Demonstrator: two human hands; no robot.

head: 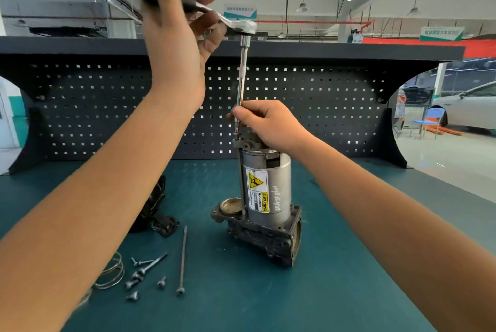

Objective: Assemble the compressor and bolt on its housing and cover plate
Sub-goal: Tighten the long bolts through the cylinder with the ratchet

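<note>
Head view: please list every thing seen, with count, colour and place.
compressor: 1, silver on dark base, upright mid-mat
ratchet: 1, black and chrome, above compressor
extension bar: 1, chrome, upright under ratchet
long bolt: 1, grey, mat, left of compressor
short screws: several, grey, front left
wire rings: few, silver, far left
dark part: 1, black, left, behind arm
pegboard: 1, black, rear
mat: 1, teal, bench top
left hand: grips ratchet handle
right hand: pinches extension bar

Mat [335, 291] right of the compressor [271, 186] gives passage (loose bolts [146, 270] clutter its left).
</note>
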